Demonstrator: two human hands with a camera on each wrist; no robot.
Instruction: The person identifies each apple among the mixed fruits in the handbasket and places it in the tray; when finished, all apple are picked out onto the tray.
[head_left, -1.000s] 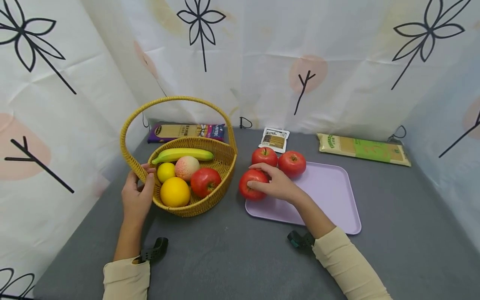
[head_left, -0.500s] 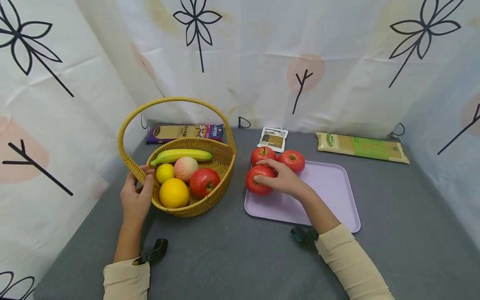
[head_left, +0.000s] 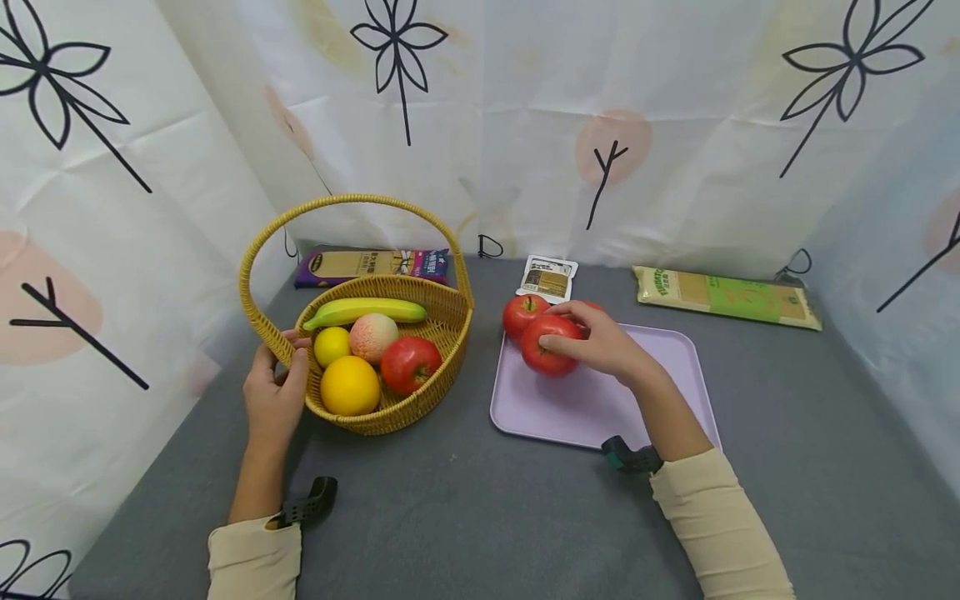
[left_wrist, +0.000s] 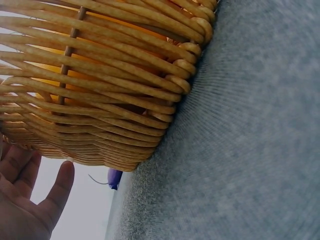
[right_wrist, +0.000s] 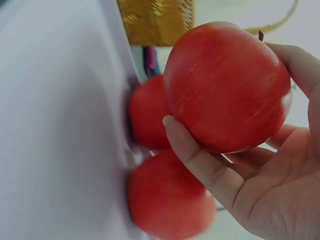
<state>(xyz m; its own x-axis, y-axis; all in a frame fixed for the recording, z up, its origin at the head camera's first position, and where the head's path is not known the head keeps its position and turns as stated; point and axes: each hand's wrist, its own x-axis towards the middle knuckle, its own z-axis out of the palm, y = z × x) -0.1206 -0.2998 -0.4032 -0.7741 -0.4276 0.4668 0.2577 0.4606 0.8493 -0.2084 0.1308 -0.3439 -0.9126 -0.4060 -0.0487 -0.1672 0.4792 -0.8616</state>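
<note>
My right hand [head_left: 609,343] grips a red apple [head_left: 550,347], thumb and fingers around its sides. In the right wrist view that apple [right_wrist: 225,87] is held off the purple tray [head_left: 543,412]. Behind it are two more red apples, one at the tray's back left corner [head_left: 522,313] and one mostly hidden by my fingers. My left hand [head_left: 274,400] holds the yellow wicker basket [head_left: 416,410] at its left side, by the foot of the handle. In the basket lie a banana [head_left: 367,311], a peach [head_left: 373,337], a lemon [head_left: 332,346], an orange [head_left: 350,385] and a red apple [head_left: 410,365].
A purple noodle-like packet [head_left: 375,265] lies behind the basket. Near the back, a small white sachet [head_left: 548,279] sits behind the apples, and a long green-and-tan packet [head_left: 727,297] lies at right. Patterned white curtains [head_left: 510,125] stand around the grey table [head_left: 442,517].
My right hand has carried the apple to the right, from the tray's left edge to over the tray, now covering much of the rear right apple. My left hand and the basket stay put.
</note>
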